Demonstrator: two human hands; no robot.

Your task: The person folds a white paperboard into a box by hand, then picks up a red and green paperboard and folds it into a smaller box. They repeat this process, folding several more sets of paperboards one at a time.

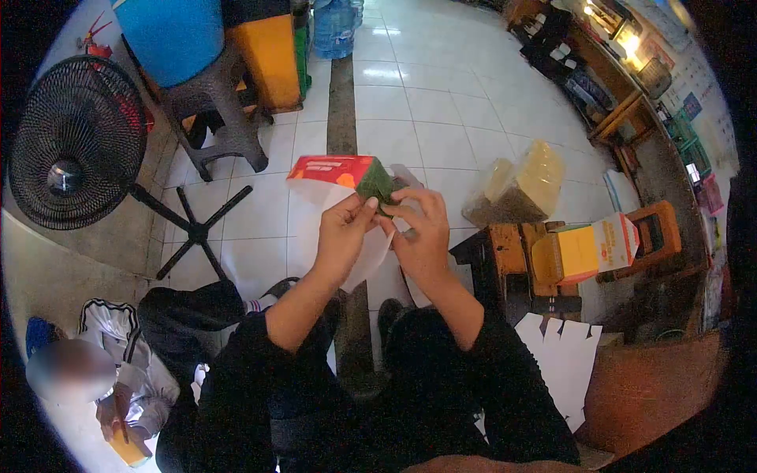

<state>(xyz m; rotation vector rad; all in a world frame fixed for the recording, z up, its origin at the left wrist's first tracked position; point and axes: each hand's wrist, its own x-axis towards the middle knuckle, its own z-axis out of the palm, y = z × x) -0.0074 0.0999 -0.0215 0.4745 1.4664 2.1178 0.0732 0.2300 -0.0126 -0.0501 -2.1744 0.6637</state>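
A cardboard box, red on its long side with a green end and white inner faces, is held up over my lap. My left hand pinches its near green edge between thumb and fingers. From the other side, my right hand grips the green end flaps with bent fingers and thumb. Both sets of fingertips meet at the green end, partly covering it. A white panel of the box hangs down behind my left wrist.
A black fan stands at left, near a blue barrel on a stool. At right, a yellow box rests on a wooden stool above white card sheets. Plastic-wrapped bundles sit on the tiles. A person sits lower left.
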